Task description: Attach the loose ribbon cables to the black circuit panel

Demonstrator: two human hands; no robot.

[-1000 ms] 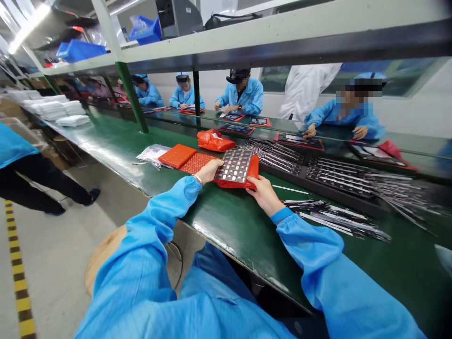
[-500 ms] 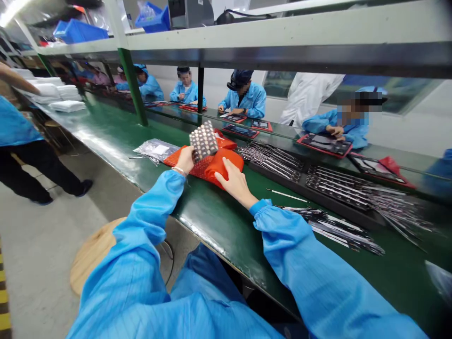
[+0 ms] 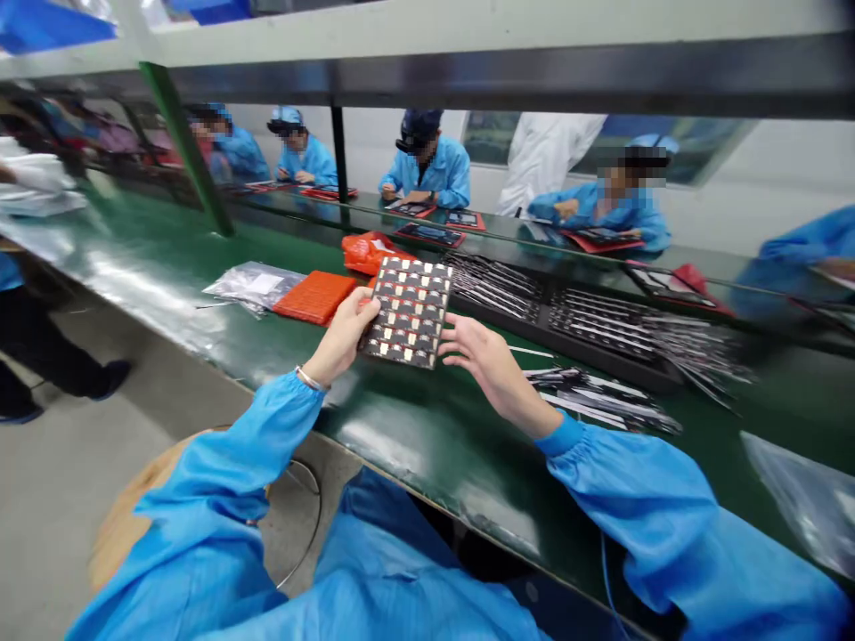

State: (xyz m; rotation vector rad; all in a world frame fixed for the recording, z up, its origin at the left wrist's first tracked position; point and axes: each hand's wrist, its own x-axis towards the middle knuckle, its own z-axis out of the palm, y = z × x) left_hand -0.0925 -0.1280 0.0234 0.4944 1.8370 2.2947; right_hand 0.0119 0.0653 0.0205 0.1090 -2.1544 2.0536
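Note:
My left hand [image 3: 347, 336] is closed on the left edge of a dark rectangular sheet [image 3: 411, 312] covered in rows of small black and cream pieces. The sheet is tilted, its patterned face toward me, above the green bench. By its lower right edge is my right hand [image 3: 477, 356], fingers spread; whether the fingertips touch the edge I cannot tell. Beyond the left hand a flat orange-red bubble-wrap pouch [image 3: 315, 297] lies on the bench. A crumpled orange-red bag [image 3: 370, 253] sits behind the sheet.
Clear plastic bags with a white label [image 3: 265, 284] lie to the left. Black trays [image 3: 601, 343] of thin strips stand at the right, with loose strips [image 3: 601, 401] before them. A clear bag [image 3: 808, 499] is far right. Co-workers [image 3: 434, 165] sit opposite, under a shelf [image 3: 427, 53].
The sheet has come toward me and turned its patterned face to me. My right hand has left the orange-red wrap, which now lies on the bench. The view has shifted to the right.

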